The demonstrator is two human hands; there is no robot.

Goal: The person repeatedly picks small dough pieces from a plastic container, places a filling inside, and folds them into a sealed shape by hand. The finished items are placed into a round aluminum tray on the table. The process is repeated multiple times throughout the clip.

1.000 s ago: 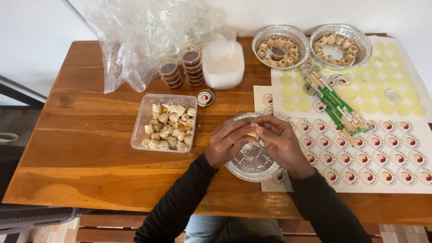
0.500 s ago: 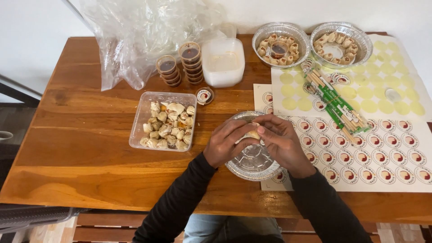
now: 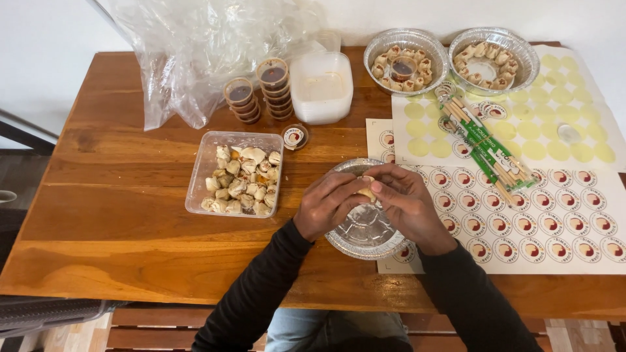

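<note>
A small pale dumpling is pinched between the fingertips of the left hand and the right hand, both grips being narrowed onto it from either side, just above the near round foil tray, whose shiny bottom is seen bare below the hands. This tray is set on the front part of the brown wooden counter, partly over a white sheet of round red-and-white stickers that is spread to the right. Black sleeves are worn on both arms. To the left of the hands, a clear rectangular plastic container filled with more pale dumplings is placed, well apart from the foil tray. Just behind it a single small lidded sauce cup is seen. Green-wrapped chopsticks are laid slanting across a second sheet of pale yellow round stickers further right. Further back, two stacks of small clear cups of dark sauce are stood beside a stack of white plastic lids, with a crumpled clear plastic bag behind them. At the far edge, two round foil trays already ringed with dumplings are placed side by side; a sauce cup is seen in the middle of the left one.
</note>
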